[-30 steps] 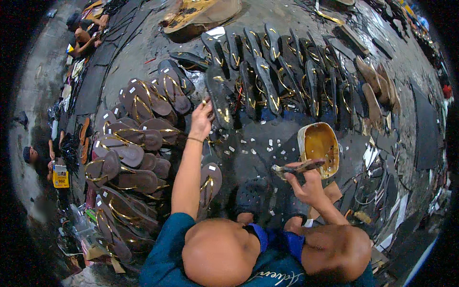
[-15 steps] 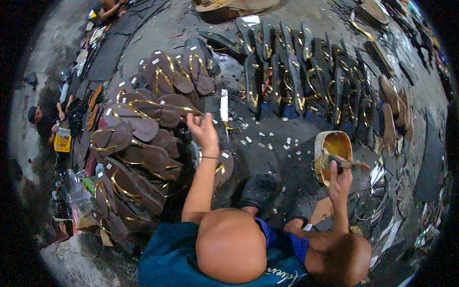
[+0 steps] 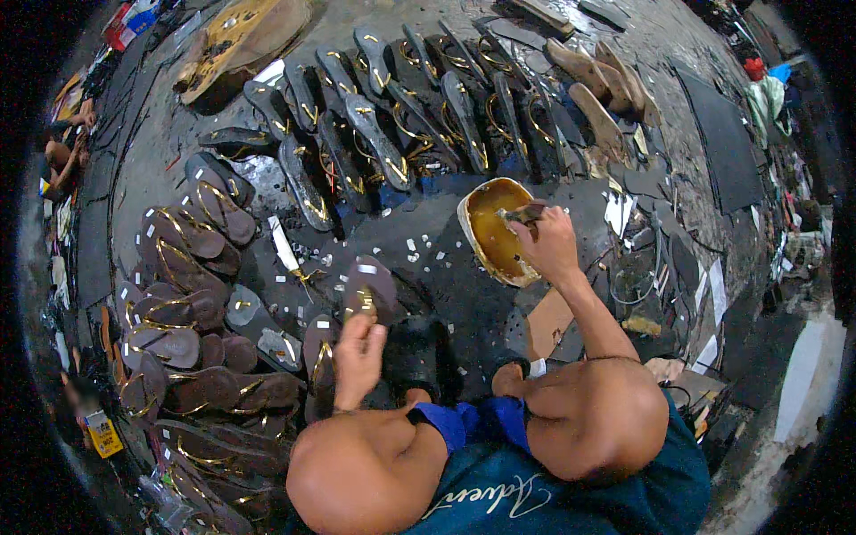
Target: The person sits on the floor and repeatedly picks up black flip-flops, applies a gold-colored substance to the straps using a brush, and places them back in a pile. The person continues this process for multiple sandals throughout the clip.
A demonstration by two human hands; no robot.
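Observation:
My left hand (image 3: 358, 357) is closed on a brown flip-flop (image 3: 375, 283) with a gold strap, held up in front of my left knee. Another brown flip-flop (image 3: 317, 352) lies just left of that hand. On the right, my right hand (image 3: 548, 242) grips a brush (image 3: 526, 214) over a pale, rounded tub (image 3: 466, 230). The tub contains yellowish glue-like stuff (image 3: 489, 218), and the brush tip appears to touch it. Part of the brush is hidden by my fingers.
Brown gold-strapped flip-flops (image 3: 183, 312) are heaped at the left. Rows of black soles with gold straps (image 3: 374, 143) stand ahead. Tan foot-shaped forms (image 3: 597, 120) lie far right. White scraps (image 3: 419, 250) litter the floor. Another person's hands (image 3: 85, 116) show at the far left edge.
My left hand has come back from the heap with a brown flip-flop. The brush has moved from the tub's near side into its opening. The view has swung to the right.

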